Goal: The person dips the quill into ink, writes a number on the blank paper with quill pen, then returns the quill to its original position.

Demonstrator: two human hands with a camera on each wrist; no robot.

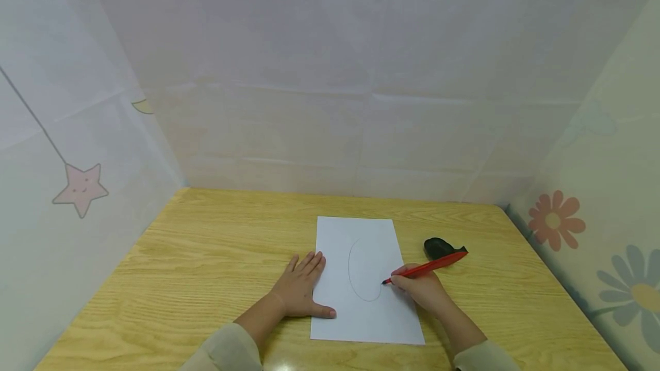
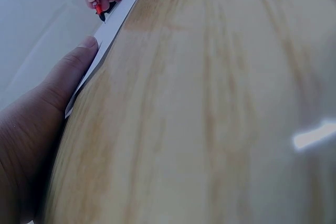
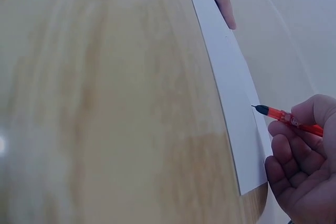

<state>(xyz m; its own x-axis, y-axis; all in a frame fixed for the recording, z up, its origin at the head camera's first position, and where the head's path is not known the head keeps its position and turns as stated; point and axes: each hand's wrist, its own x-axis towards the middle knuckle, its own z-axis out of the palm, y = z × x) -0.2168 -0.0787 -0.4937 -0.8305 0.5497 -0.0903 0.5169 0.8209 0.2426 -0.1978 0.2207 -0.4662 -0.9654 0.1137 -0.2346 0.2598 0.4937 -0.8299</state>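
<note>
A white sheet of paper (image 1: 361,325) lies on the wooden table, with a thin curved line (image 1: 349,272) drawn on it like an open U. My left hand (image 1: 300,291) rests flat over the paper's left edge, fingers straight and thumb spread onto the sheet. On the right side of the sheet, my right hand (image 1: 424,289) pinches a red pen (image 1: 433,265) with a black tip and a long, feather-like end. The tip meets the line's right end. In the right wrist view the thumb and forefinger grip the pen (image 3: 275,113) near its black tip.
Just beyond my right hand sits a dark, rounded object (image 1: 438,248) with a tail-like end, partly behind the pen. The wooden table (image 1: 222,245) extends around the paper. Pale printed cloth walls (image 1: 330,130) stand behind it and at both sides.
</note>
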